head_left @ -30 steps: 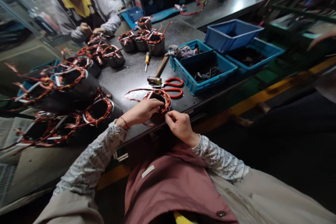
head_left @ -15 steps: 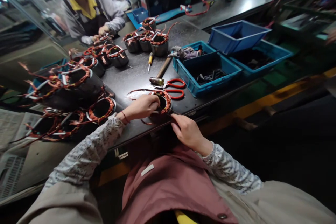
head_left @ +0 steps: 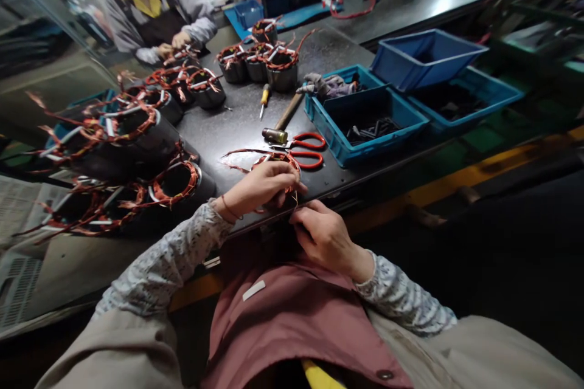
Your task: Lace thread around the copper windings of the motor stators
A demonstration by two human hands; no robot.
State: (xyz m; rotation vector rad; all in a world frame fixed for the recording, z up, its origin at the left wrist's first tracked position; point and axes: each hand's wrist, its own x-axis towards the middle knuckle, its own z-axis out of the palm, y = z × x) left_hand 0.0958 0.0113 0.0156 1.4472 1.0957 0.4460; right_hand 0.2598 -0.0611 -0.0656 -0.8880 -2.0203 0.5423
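A motor stator [head_left: 279,157] with a ring of copper windings stands at the bench's near edge, largely hidden by my left hand. My left hand [head_left: 269,183] lies over it, fingers bent round its near rim; the fingertips are partly covered. Just to the right and lower, my right hand [head_left: 325,232] is closed in a pinch on a thin yellowish thread [head_left: 296,198]. This thread runs up from the stator's near side. Red-handled scissors [head_left: 308,150] lie right behind the stator, and a hammer [head_left: 275,135] rests beyond them.
Several wound stators [head_left: 137,140] are stacked at left, with more [head_left: 281,73] farther back. A yellow-handled screwdriver [head_left: 265,96] lies mid-bench. Blue bins [head_left: 340,144] with dark parts stand at right, gloves [head_left: 326,86] on one. Across the bench, a co-worker's hands [head_left: 176,44] handle another stator.
My left hand has come out of the stator's bore and moved right over its near rim. My right hand has dropped slightly, with the thread showing between the hands. The view has shifted a little.
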